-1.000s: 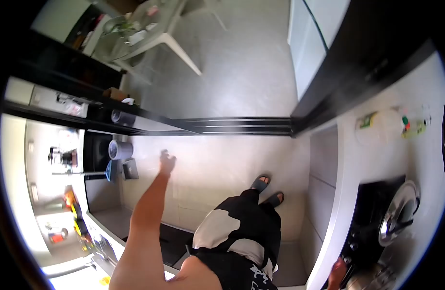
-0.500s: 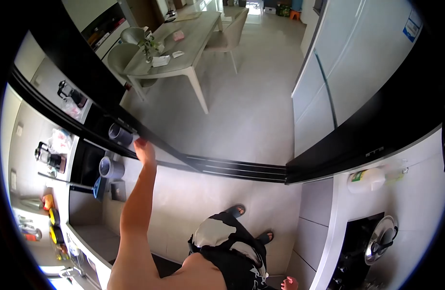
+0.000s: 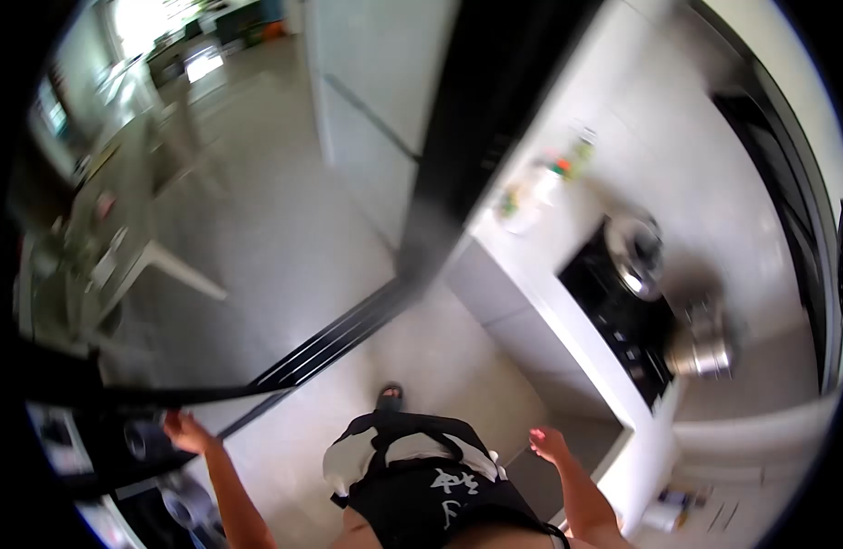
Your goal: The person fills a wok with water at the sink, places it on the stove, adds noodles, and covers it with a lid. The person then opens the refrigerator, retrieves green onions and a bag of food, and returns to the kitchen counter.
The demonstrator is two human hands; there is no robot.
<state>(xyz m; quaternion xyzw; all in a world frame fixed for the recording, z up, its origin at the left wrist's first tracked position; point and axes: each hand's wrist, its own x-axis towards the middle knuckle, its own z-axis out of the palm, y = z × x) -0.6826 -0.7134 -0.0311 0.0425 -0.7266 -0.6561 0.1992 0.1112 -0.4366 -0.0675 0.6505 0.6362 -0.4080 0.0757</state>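
My left hand is at the lower left, by the black-framed sliding glass door. Motion smears its fingers, and whether they grip the door's edge cannot be made out. At the right of my body, my right hand hangs in the air with loosely bent fingers and nothing in it. The black floor track runs diagonally across the doorway in front of me.
A dark stove with a lidded pan and a metal pot is on the right counter. Bottles stand nearer the doorway. Beyond the track are a dining table and a tall pale cabinet. A grey bin stands lower left.
My view has swung to the right, bringing the stove and right counter further in. My left arm has dropped lower and closer to my body. My right hand has come fully into view.
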